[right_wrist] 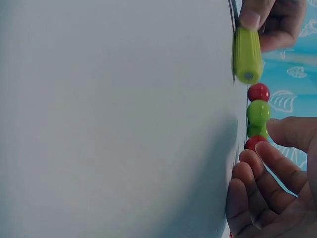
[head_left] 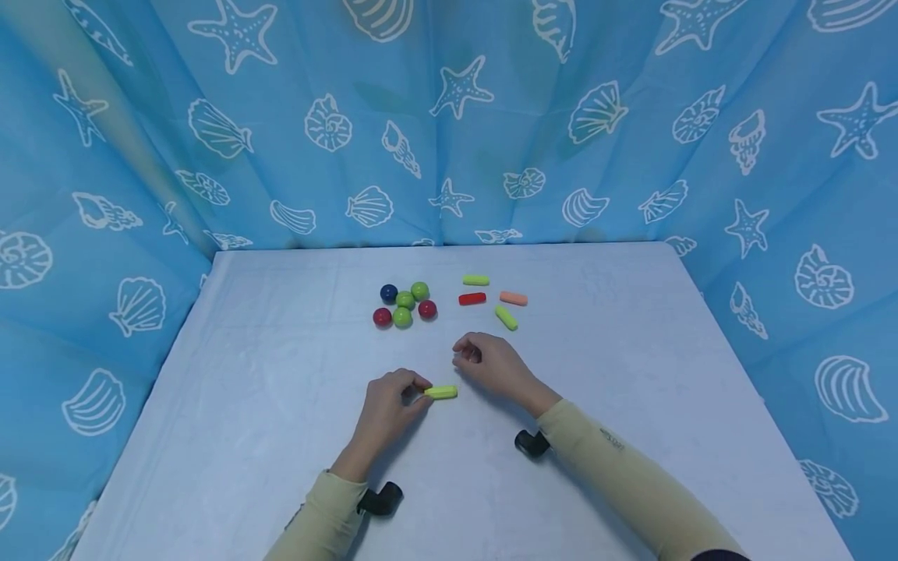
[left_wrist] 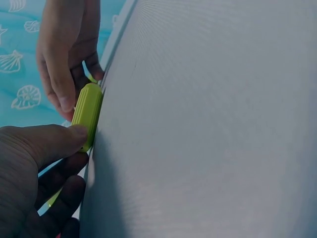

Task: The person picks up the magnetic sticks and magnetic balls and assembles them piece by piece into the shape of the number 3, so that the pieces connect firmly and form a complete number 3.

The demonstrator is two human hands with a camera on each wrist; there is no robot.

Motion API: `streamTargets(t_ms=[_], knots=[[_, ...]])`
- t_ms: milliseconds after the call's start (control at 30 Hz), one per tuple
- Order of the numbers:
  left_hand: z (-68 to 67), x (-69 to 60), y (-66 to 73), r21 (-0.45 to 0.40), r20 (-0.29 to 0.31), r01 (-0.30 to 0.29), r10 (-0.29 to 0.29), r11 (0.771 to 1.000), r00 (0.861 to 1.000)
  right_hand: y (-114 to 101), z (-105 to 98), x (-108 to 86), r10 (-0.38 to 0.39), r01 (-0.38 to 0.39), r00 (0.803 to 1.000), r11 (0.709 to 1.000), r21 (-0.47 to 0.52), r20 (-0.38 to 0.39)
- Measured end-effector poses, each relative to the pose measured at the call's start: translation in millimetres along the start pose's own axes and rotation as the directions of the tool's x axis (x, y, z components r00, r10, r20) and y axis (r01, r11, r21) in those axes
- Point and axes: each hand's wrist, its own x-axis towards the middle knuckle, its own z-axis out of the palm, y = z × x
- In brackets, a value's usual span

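My left hand [head_left: 386,407] pinches one end of a yellow-green ridged cylinder [head_left: 442,393] between thumb and fingertips, low at the tabletop in the middle. In the right wrist view, the far end of this cylinder [right_wrist: 248,57] shows a small dark spot at its centre. My right hand [head_left: 496,366] hovers a little farther back and to the right, its fingers loosely bent and nothing in them. A gap separates it from the cylinder. Closest beyond the right hand lies another yellow-green cylinder [head_left: 506,318].
Farther back sits a cluster of shiny balls: several green [head_left: 402,317], two red [head_left: 427,310] and one dark blue [head_left: 389,294]. Right of them lie a red cylinder [head_left: 472,299], an orange one [head_left: 514,298] and a yellow-green one [head_left: 475,280]. A blue shell-print curtain [head_left: 393,179] borders the white-covered table [head_left: 266,351].
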Motion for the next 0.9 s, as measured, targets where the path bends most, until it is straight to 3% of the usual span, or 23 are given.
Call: streamTargets(t_ms=[233,533,900], knots=[[-1.8,1.1,0.5,-0.001,0.013,0.014,-0.014,1.000,1.000,-0.1,-2.2,21.7,0.020,-0.021,0.999,1.000,-0.014,-0.036],[-0.6,1.1,-1.9,-0.017,0.005,0.003,-0.003,1.000,1.000,-0.9,-2.9,49.2,0.013,-0.014,1.000,0.999,-0.045,-0.026],[0.5,1.1,-2.6,-0.031,-0.006,-0.005,0.005,1.000,1.000,-5.5,0.3,78.3,0.037,-0.037,0.998,0.999,-0.006,-0.045]])
